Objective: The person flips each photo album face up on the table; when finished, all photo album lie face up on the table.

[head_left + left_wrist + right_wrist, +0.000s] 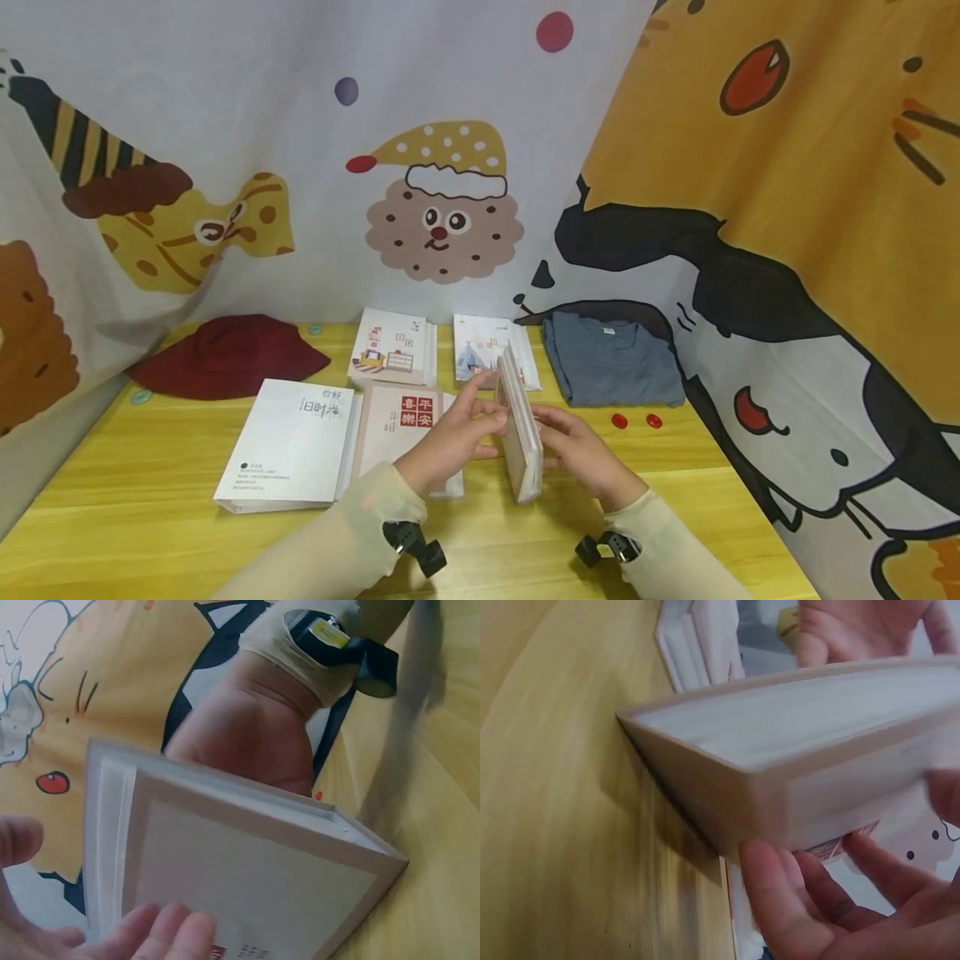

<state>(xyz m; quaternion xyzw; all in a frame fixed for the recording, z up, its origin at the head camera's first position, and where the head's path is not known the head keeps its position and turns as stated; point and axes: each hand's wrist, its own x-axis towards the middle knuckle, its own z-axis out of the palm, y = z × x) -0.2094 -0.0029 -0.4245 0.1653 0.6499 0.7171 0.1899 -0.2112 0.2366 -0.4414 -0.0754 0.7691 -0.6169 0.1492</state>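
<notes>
A thick pale photo album (521,442) with a pinkish-beige border and a red print stands upright on edge between both hands, its lower edge close to or on the table. My left hand (468,421) touches the left cover with nearly straight fingers; in the left wrist view its fingers (169,930) lie along that cover and the thumb stands away. From the other side my right hand (581,450) touches the right cover; in the right wrist view its spread fingers (772,877) rest against the cover near the red print (832,850).
Left of the hands, a white album (288,450) and a beige album (382,425) lie side by side. Two illustrated albums (393,346) lie behind. A dark red hat (232,358) is at back left, a folded grey-blue shirt (611,362) at back right, with red buttons (619,421) before it.
</notes>
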